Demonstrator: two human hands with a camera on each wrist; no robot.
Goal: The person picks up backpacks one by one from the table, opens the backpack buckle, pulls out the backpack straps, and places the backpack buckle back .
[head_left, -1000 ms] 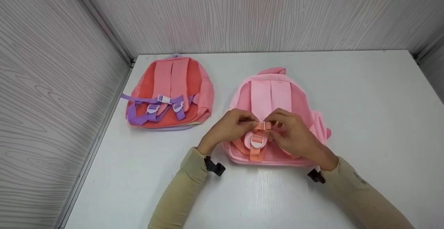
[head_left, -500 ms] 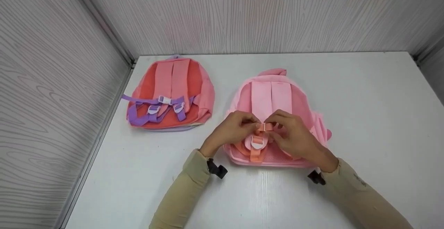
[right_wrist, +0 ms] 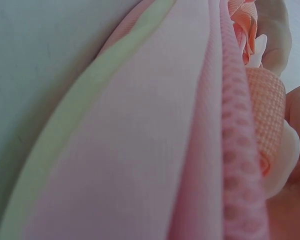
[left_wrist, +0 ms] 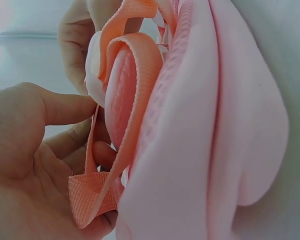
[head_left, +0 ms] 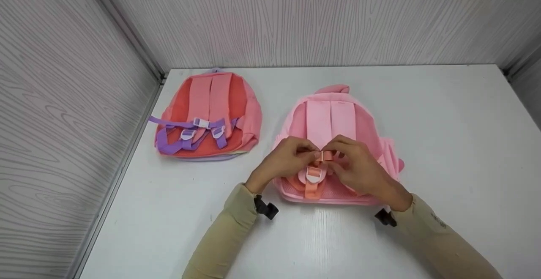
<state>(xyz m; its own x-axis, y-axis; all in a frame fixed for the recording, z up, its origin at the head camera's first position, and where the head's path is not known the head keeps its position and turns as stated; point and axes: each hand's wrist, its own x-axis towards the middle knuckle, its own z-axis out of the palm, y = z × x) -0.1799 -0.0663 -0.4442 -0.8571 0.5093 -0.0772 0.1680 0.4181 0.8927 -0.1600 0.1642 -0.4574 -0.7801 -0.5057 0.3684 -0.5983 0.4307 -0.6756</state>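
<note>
My L hand (head_left: 290,157) is pinching an orange strap (head_left: 328,156) btwn thumb & fingers; my R hand (head_left: 358,165) is pinching it too, right beside the L. A white buckle (head_left: 313,179) is sitting just below, toward me. The pink bkpk (head_left: 320,122) is lying under both hands, straps up, approx. mid-desk (head_left: 456,143). To its L, a coral bkpk (head_left: 252,116) w/ purple straps (head_left: 170,147) is lying apart, nr the side wall (head_left: 38,122).

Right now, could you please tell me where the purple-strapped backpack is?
In the head view, the purple-strapped backpack lies on the white table near its far-left corner, left of and apart from the pink backpack.
</note>
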